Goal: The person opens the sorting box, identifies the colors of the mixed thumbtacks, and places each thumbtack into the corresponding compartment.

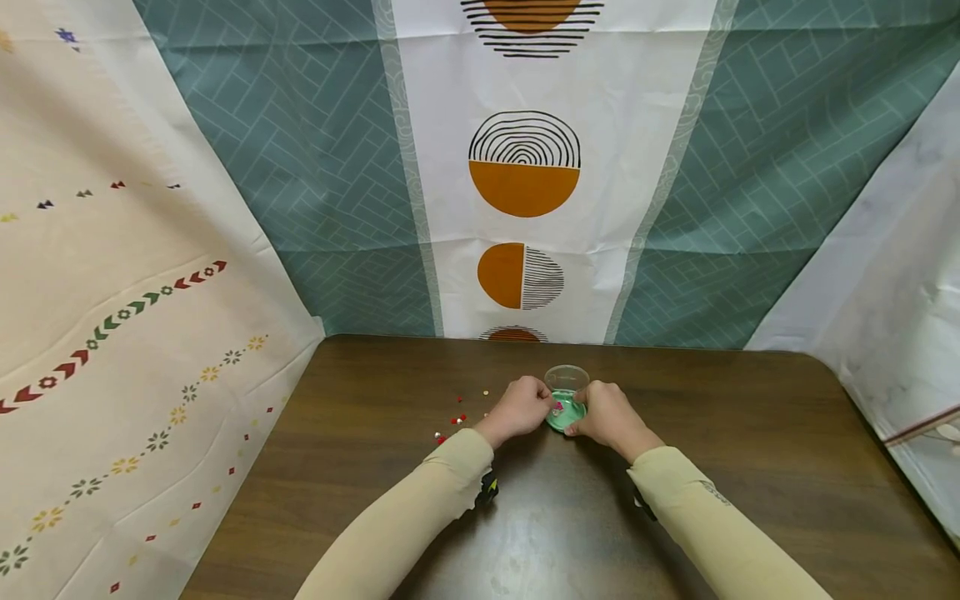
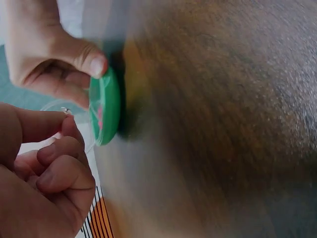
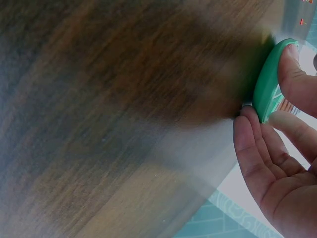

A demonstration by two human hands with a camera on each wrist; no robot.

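Note:
A round green container with its clear lid raised at the back is on the table. Small pink pieces lie inside it. My right hand grips the container's rim from the right, thumb on the near side, fingers round the edge. Just left of the opening, my left hand pinches a tiny shiny piece between thumb and forefinger. It looks like a small pin, mostly hidden by the fingertips.
Several tiny red, white and yellow pieces are scattered on the brown wooden table, left of my left hand. A patterned curtain hangs behind the table's far edge, with pale cloths on both sides.

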